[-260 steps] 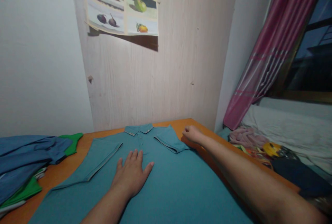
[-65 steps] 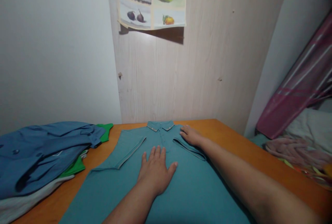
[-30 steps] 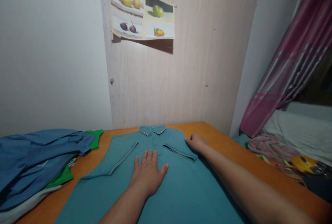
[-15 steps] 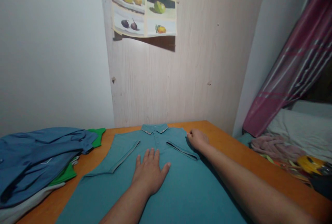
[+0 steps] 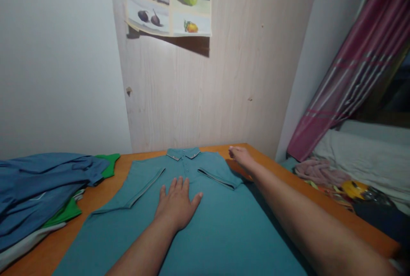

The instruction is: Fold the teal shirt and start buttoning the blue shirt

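A teal polo shirt (image 5: 211, 225) lies spread out with its collar toward the wall and both short sleeves folded inward across the chest. My left hand (image 5: 177, 202) rests flat on the middle of the shirt, below the button placket, fingers spread. Beyond the shirt's right shoulder, my right hand (image 5: 241, 155) is held just above the table, its fingers curled closed. A shadow shows beneath it, and no cloth is visible in its grip.
On the left, a pile of clothes holds a blue garment (image 5: 48, 190) over green and white ones. The orange table (image 5: 282, 190) runs along the wall. To the right are a pink curtain (image 5: 336, 79), a mauve cloth (image 5: 320, 172) and a yellow object (image 5: 355, 189).
My right hand has come off the shirt's right shoulder edge and risen slightly. My left hand stays flat on the shirt. The whole view has shifted a little.
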`<state>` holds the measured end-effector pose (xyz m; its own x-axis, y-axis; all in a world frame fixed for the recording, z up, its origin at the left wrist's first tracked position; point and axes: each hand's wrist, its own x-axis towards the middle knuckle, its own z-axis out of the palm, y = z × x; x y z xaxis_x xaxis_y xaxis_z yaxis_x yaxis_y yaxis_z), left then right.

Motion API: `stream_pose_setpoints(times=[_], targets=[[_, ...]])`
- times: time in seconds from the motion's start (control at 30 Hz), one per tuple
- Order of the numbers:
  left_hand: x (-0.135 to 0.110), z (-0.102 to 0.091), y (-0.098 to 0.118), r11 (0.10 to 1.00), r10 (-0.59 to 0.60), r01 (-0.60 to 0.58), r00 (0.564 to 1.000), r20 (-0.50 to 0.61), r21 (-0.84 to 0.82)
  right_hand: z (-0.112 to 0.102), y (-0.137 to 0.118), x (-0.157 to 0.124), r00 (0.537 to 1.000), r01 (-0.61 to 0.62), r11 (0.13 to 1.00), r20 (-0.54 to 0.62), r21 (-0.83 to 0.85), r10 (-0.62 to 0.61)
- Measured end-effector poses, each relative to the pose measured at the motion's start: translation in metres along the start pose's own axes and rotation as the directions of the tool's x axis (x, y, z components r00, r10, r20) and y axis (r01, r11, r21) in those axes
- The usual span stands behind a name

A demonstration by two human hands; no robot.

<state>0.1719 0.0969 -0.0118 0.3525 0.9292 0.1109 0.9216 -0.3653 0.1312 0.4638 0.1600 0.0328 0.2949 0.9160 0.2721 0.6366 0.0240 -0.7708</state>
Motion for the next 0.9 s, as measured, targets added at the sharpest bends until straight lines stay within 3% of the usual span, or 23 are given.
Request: stream_pose_setpoints(times=[0.1,0.33,0.43,0.53,0.7,0.9], targets=[[0.001,0.000,0.000,1.000,0.002,-0.002,1.000,-0.001,0.003,-0.006,0.001,-0.008,0.999,-0.050,0.999,-0.006,0.017,0.050],[0.001,0.003,-0.001,1.000,0.000,0.000,1.000,-0.014,-0.004,0.014,0.011,-0.046,0.967,-0.176,0.983,0.175,-0.055,0.183],[0.001,0.003,-0.001,1.000,0.000,0.000,1.000,-0.014,-0.004,0.015,0.010,-0.047,0.966,-0.188,0.978,0.165,-0.091,0.201],[0.000,0.003,0.000,1.000,-0.003,0.003,1.000,-0.002,-0.010,0.013,0.006,-0.046,0.975,-0.158,0.980,0.140,-0.124,0.175],[-0.001,0.003,0.001,1.000,-0.004,0.003,1.000,-0.014,-0.022,0.015,0.000,-0.045,0.965,-0.105,0.960,0.207,-0.260,0.162],[-0.003,0.002,0.001,0.999,-0.010,0.009,1.000,-0.011,-0.037,0.037,-0.011,-0.043,0.991,0.101,0.923,0.124,-0.371,-0.058]])
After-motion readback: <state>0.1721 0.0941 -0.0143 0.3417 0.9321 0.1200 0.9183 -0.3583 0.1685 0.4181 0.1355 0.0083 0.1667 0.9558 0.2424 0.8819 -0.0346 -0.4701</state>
